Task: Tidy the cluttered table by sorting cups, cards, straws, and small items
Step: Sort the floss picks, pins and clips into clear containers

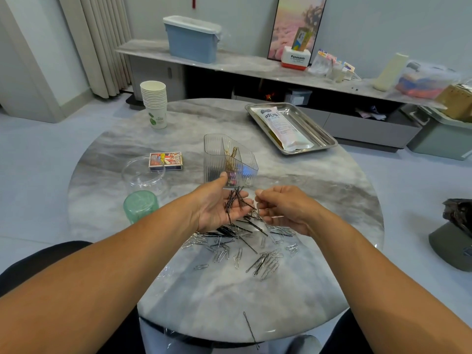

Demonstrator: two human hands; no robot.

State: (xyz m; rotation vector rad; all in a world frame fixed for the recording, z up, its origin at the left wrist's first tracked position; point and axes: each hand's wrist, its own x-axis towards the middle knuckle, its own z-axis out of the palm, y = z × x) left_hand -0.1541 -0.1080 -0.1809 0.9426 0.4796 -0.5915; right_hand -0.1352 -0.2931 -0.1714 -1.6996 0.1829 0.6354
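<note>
Head view looks down on a round marble table (319, 200). Left hand (219, 208) lies palm up over the middle of the table, fingers relaxed and spread, with a small bunch of black hairpins (236, 201) resting across the palm. Right hand (283, 209) is just beside it, to the right, fingers curled inward with the fingertips near the pins; whether it pinches one of them I cannot tell.

Beneath and nearer than both hands, a loose pile of paper clips and hairpins (240, 249) is scattered on the tabletop, and a single black pin (250, 329) lies apart at the near edge.

Just beyond the left hand stands a clear ribbed organizer (229, 159) with a few golden pins in one compartment. To its left lies a card box (166, 161), with a clear round container (143, 175) and a green cup (141, 205) nearer (both at the table's left side). A stack of paper cups (154, 103) stands at the far left, and a steel tray (319, 131) holding a packet of straws (283, 127) sits at the far right.
</note>
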